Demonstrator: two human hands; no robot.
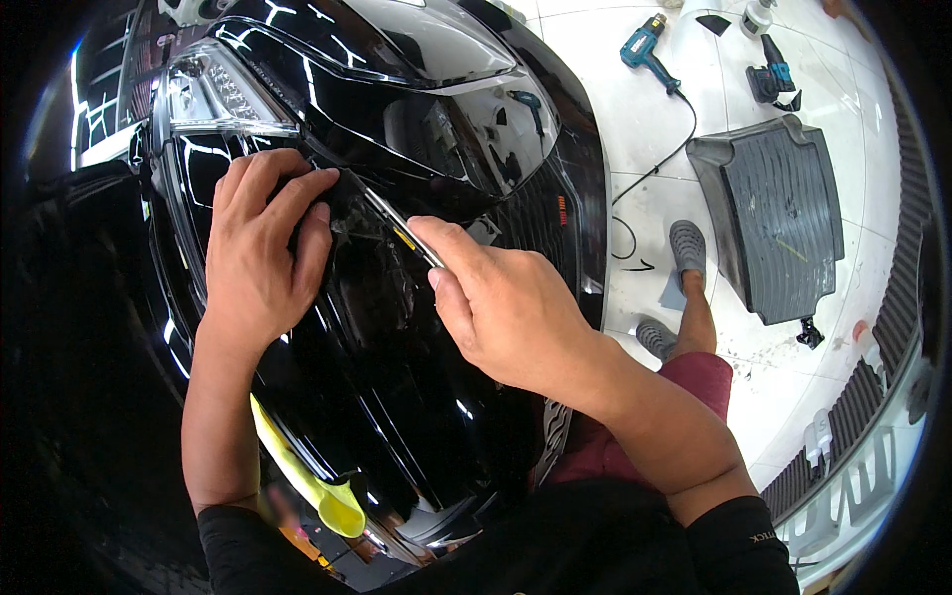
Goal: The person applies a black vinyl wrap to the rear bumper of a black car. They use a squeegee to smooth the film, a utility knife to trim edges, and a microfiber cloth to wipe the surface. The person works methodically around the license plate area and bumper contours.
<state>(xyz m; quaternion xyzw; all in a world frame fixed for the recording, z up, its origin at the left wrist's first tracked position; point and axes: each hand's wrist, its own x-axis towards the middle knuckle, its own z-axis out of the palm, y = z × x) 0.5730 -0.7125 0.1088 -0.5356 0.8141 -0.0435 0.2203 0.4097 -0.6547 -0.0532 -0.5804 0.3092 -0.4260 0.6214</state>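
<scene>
My left hand (268, 238) rests on the glossy black car bodywork (377, 397) just below the clear headlight (218, 94), its fingers curled and drawn together near a seam; whatever is under the fingertips is hidden. My right hand (506, 307) grips a slim silver knife (392, 213) with a yellow strip on it. The knife lies at a slant along the dark seam, its tip just right of my left fingertips. A yellow cloth-like piece (332, 506) shows lower down along the car, beside my left forearm.
On white tiles (645, 149) at the right lie a teal heat gun (645, 55) with a cord, another teal tool (773, 74), a bottle (754, 20) and a grey ribbed mat (769, 228). My feet (686, 248) stand beside the car. A dark corrugated strip (902, 278) edges the right.
</scene>
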